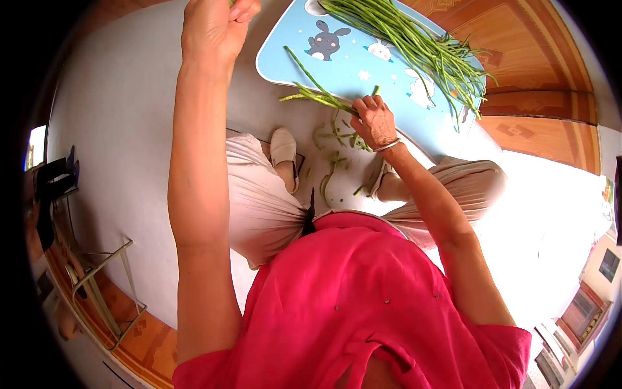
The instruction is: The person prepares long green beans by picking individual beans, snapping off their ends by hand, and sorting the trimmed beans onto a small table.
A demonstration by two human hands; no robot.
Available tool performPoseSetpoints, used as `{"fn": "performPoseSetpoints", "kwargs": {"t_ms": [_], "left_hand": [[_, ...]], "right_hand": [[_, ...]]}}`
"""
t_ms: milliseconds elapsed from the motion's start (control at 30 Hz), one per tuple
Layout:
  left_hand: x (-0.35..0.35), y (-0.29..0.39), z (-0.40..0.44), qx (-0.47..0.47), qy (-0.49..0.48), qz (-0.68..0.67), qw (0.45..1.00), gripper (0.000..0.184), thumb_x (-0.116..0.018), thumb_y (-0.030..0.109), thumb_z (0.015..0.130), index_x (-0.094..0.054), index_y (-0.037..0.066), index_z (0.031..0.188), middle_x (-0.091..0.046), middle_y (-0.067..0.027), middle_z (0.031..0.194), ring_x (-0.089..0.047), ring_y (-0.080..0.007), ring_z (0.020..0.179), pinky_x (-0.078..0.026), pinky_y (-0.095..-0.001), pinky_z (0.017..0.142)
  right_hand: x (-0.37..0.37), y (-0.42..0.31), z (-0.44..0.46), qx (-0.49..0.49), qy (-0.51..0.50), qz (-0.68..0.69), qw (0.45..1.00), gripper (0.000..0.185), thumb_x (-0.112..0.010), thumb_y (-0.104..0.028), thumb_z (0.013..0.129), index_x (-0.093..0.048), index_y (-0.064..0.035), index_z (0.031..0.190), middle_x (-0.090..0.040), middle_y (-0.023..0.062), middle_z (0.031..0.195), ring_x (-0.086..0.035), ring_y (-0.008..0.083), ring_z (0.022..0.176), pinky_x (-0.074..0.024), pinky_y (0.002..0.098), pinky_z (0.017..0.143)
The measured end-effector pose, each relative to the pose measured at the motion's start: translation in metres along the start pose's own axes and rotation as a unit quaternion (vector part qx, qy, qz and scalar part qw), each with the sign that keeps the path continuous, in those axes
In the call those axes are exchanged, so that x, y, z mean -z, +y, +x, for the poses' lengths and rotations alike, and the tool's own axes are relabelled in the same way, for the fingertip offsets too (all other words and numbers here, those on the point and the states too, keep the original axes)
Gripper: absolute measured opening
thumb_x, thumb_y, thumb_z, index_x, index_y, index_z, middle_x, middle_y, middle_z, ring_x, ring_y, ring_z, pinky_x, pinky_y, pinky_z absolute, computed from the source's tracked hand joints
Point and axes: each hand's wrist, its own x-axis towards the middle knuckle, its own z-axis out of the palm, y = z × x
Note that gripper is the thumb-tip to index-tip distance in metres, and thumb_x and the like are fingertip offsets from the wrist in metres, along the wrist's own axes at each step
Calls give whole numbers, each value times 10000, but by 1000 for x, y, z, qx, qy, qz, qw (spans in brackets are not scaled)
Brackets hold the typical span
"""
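My right hand [374,122], with a bracelet at the wrist, is closed round several green beans [317,96] at the near edge of a blue table [337,70] with rabbit pictures. Their ends stick out to the left of the fingers. My left hand [223,19] is raised at the top of the view, its fingers curled together; a bit of green shows at the top edge, too small to make out. A large bunch of long green beans [414,42] lies across the far right part of the table.
Bean pieces [337,139] lie scattered on the floor between my shoes [283,148]. A metal-framed stand [103,272] is at the far left. Wooden panels [538,97] with patterns are at the upper right.
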Motion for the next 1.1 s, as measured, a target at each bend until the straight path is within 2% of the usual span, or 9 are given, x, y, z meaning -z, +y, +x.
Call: {"fn": "performPoseSetpoints", "kwargs": {"t_ms": [200, 300, 600, 700, 800, 900, 1000, 1100], "left_hand": [[4, -2, 4, 5, -6, -19, 1000, 177, -585, 185, 925, -544, 81, 787, -570, -20, 709, -325, -51, 398, -261, -199, 410], [3, -2, 5, 12, -11, -20, 1000, 173, -582, 180, 927, -545, 80, 791, -571, -23, 714, -323, -53, 395, -259, -196, 405], [0, -6, 8, 13, -36, -21, 999, 153, -586, 176, 926, -547, 81, 813, -575, -31, 727, -324, -53, 395, -263, -192, 406], [-1, -7, 5, 20, -33, -18, 999, 147, -590, 177, 923, -550, 82, 818, -577, -28, 727, -329, -52, 399, -266, -193, 413], [-2, -9, 5, 25, -33, -12, 999, 144, -589, 179, 924, -554, 83, 823, -579, -23, 727, -336, -50, 402, -270, -196, 421], [-5, -11, 4, 29, -42, -10, 999, 147, -583, 182, 928, -555, 82, 823, -578, -20, 727, -342, -49, 406, -273, -199, 427], [-5, -12, 3, 28, -48, -9, 998, 153, -576, 186, 933, -554, 83, 822, -576, -18, 725, -343, -49, 406, -277, -199, 432], [-4, -12, 4, 33, -55, -13, 998, 157, -576, 191, 933, -552, 84, 821, -574, -17, 723, -340, -48, 404, -279, -199, 435]], "right_hand": [[-3, -2, -28, -11, 3, 4, 1000, 164, -628, -99, 690, -569, -77, 841, -578, 109, 814, -569, 315, 835, -502, 418, 715], [4, -2, -34, -24, -23, 50, 998, 176, -632, -105, 698, -580, -82, 865, -584, 113, 818, -575, 321, 846, -507, 416, 729], [-15, 10, -67, 44, -132, 47, 989, 179, -630, -117, 706, -596, -90, 879, -606, 101, 811, -617, 290, 841, -535, 389, 650], [-24, 13, -74, 44, -149, 40, 987, 165, -619, -115, 702, -608, -85, 864, -618, 123, 814, -635, 311, 807, -539, 399, 649], [-33, 19, -79, 15, -185, 50, 981, 137, -598, -132, 743, -623, -82, 869, -622, 147, 827, -640, 337, 776, -534, 428, 663], [-51, 28, -84, -48, -292, 40, 954, 211, -611, -154, 802, -632, -107, 1007, -619, 129, 915, -630, 329, 806, -519, 421, 694], [-63, 32, -93, -53, -227, 81, 969, 180, -604, -153, 818, -657, -103, 983, -635, 132, 890, -633, 339, 804, -516, 427, 706], [-62, 36, -98, -50, -206, 89, 973, 181, -601, -155, 830, -681, -111, 986, -661, 138, 858, -637, 344, 798, -516, 428, 720]]}}
